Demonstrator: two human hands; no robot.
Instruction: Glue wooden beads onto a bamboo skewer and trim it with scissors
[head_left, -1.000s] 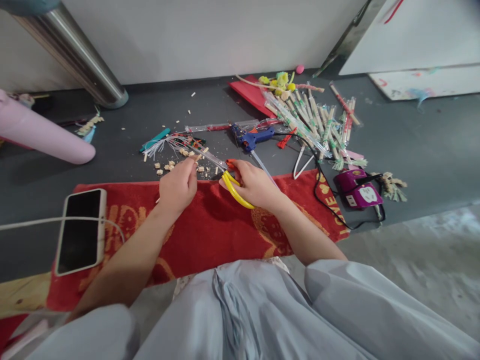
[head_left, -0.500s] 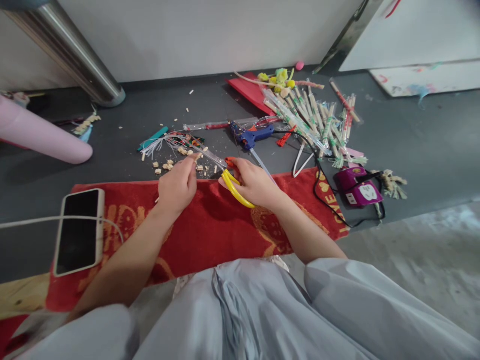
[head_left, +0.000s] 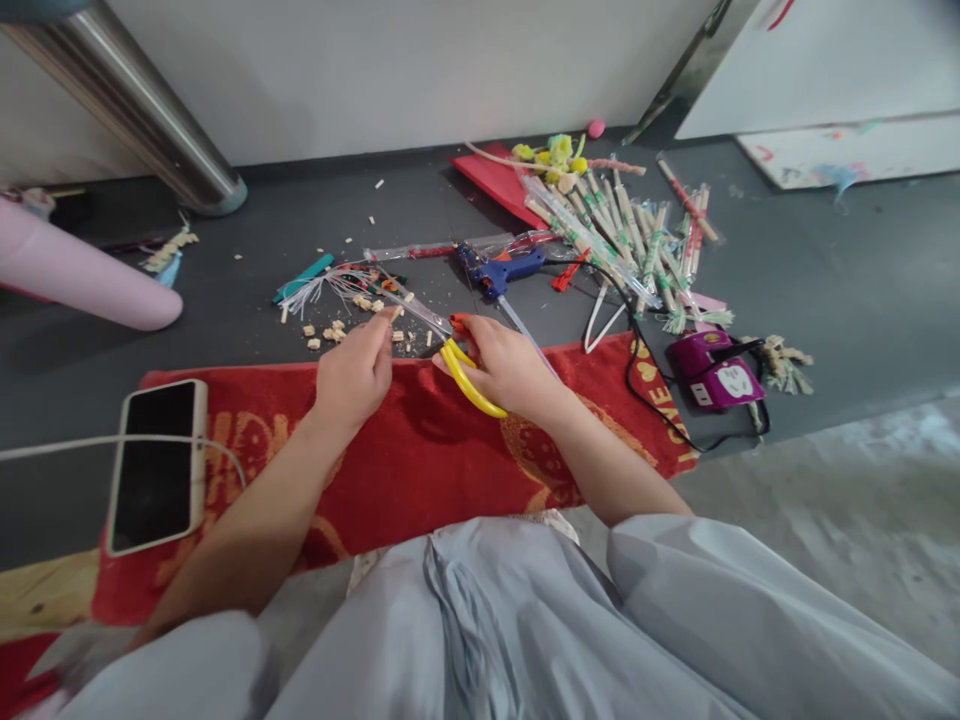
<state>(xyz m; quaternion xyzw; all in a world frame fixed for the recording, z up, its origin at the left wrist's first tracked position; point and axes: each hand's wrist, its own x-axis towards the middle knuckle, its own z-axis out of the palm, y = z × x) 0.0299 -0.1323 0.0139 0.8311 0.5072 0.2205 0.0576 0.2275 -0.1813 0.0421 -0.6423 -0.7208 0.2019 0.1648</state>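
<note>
Yellow-handled scissors [head_left: 453, 358] are gripped in the right hand [head_left: 511, 364] over the red towel's [head_left: 442, 455] back edge, left hand [head_left: 352, 370] curled nearby, contents kinda unclear.

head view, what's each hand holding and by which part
The right hand holds the scissors by their yellow handles. The left hand seems to pinch a small pale piece; by which part cannot be told.
</note>
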